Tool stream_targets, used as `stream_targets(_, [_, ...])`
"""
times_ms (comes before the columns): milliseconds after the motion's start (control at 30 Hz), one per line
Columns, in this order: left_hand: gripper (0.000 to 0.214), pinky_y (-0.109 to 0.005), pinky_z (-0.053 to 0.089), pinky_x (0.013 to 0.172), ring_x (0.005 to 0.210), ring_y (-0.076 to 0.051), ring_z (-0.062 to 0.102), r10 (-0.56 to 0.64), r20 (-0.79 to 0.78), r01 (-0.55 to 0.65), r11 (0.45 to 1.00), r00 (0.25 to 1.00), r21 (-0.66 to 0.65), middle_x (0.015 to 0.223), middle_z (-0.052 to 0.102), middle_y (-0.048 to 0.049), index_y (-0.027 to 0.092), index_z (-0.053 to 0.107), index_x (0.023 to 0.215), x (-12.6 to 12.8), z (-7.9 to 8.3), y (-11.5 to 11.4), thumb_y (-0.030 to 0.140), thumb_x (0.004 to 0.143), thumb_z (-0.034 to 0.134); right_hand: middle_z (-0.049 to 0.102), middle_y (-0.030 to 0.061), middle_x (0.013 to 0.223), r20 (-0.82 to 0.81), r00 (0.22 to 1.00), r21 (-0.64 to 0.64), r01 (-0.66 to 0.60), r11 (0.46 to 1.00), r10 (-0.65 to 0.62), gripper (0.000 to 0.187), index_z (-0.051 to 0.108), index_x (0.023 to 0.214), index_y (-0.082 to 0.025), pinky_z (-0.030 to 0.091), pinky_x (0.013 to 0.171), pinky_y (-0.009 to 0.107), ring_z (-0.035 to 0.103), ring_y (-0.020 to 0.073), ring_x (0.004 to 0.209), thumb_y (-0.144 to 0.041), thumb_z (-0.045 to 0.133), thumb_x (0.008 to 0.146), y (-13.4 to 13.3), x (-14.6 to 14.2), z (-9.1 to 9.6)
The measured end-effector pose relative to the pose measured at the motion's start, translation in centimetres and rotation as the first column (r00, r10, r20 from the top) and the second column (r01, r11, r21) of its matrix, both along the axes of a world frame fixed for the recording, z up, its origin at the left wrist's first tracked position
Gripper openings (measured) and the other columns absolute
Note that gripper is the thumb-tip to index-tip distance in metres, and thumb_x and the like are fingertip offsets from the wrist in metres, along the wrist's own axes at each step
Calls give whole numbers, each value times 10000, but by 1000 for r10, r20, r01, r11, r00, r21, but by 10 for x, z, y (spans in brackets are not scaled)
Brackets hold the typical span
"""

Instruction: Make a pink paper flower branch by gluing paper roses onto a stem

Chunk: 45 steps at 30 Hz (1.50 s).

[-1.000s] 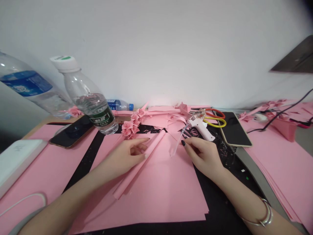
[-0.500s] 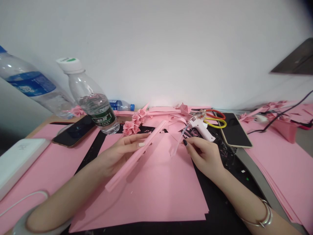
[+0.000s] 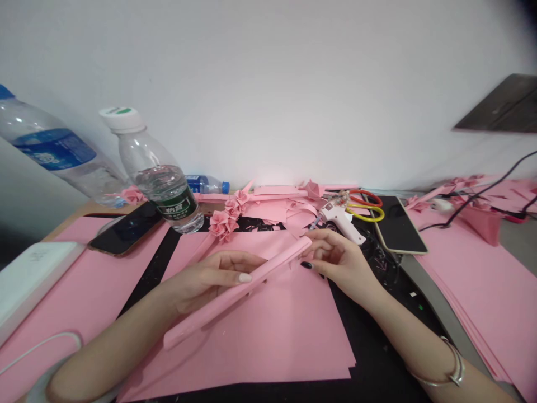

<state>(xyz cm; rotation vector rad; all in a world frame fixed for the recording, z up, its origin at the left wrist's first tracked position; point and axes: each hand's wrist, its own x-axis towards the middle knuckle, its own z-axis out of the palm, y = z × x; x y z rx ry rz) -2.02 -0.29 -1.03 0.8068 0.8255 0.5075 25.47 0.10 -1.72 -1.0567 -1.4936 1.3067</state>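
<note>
My left hand (image 3: 222,277) is closed around a rolled pink paper tube (image 3: 235,296), thumb lying along its near side. The tube slants up to the right above a stack of pink paper sheets (image 3: 268,347). At its far end is my right hand (image 3: 335,260), fingers partly curled and the thumb apart just below the tube. Whether those fingertips touch the tube, I cannot tell. Just behind the right hand lies a white glue gun (image 3: 342,218); part of its front is hidden. Folded pink paper flowers (image 3: 224,221) sit beyond the left hand.
A water bottle (image 3: 165,190) and a larger blue-labelled bottle (image 3: 59,148) stand at left, near a phone (image 3: 126,229) and a white box-shaped device (image 3: 37,280). Red and yellow scissor-like handles (image 3: 369,211), a tablet-like device (image 3: 400,226) and more pink paper (image 3: 499,296) lie right.
The tube has tilted flatter, its far end moving right and down. My right hand has shifted left to that end, off the translucent stick by the glue gun. The view has shifted slightly.
</note>
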Motion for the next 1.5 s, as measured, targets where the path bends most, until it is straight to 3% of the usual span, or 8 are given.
stream_targets(533, [302,-340,480,973,1074,-250,661,-157,-109,177,962,981,206,1132,759,-53,246,803,1016,0,3,1,257,715,776,589,-29,669,44,986,-64,-155,986,158,152,697,830,-186,427,442,194,505,80,515,-195,791,710,-2,1,3])
stream_targets(633, [301,-293,535,825,906,-217,701,-127,-60,134,978,990,157,1044,778,-70,233,796,1039,-2,0,2,348,762,770,590,-27,660,19,992,-64,-121,991,123,159,697,822,-187,430,433,191,496,80,510,-219,802,706,0,3,4])
stream_targets(733, [486,-298,563,721,804,-230,724,-46,173,48,999,984,-9,960,783,-115,174,779,1071,-6,-4,6,561,788,706,605,-18,673,-36,999,-74,-18,997,15,212,696,826,-187,395,409,177,492,79,515,-266,832,683,5,6,4])
stream_targets(900, [842,-443,561,863,954,-310,716,241,327,-212,970,914,-122,1078,744,-193,103,716,1110,-10,-7,12,830,790,435,593,-34,653,-96,977,-96,179,979,-188,258,694,867,-206,308,373,173,449,72,474,-274,836,662,12,13,-1])
stream_targets(1000, [670,-481,544,909,1046,-334,685,357,251,-364,931,900,-17,1092,728,-177,139,690,1034,-5,-9,10,744,759,597,611,-33,687,-115,965,-64,230,971,-236,232,696,878,-215,311,382,178,440,69,477,-235,808,676,13,16,-2])
stream_targets(1100, [429,-468,548,925,1047,-306,691,390,186,-416,900,902,134,1104,725,-107,186,657,961,6,-14,4,438,674,852,637,-23,735,-125,962,-34,240,970,-242,207,701,893,-223,343,401,177,464,69,499,-201,781,703,11,14,-3])
stream_targets(1233, [426,-448,534,957,1051,-276,701,384,104,-397,896,918,200,1057,748,-88,185,648,1017,21,-17,-6,260,670,884,642,-24,711,-78,977,40,204,978,-200,211,713,886,-232,375,414,186,488,79,502,-123,734,707,4,5,-4])
stream_targets(1500, [303,-371,569,824,893,-231,719,418,-46,-381,862,907,334,878,767,-20,200,699,929,27,-14,-13,253,677,859,721,14,786,72,985,192,141,971,-157,219,727,877,-241,509,527,202,639,132,635,-88,683,727,-11,-8,-7])
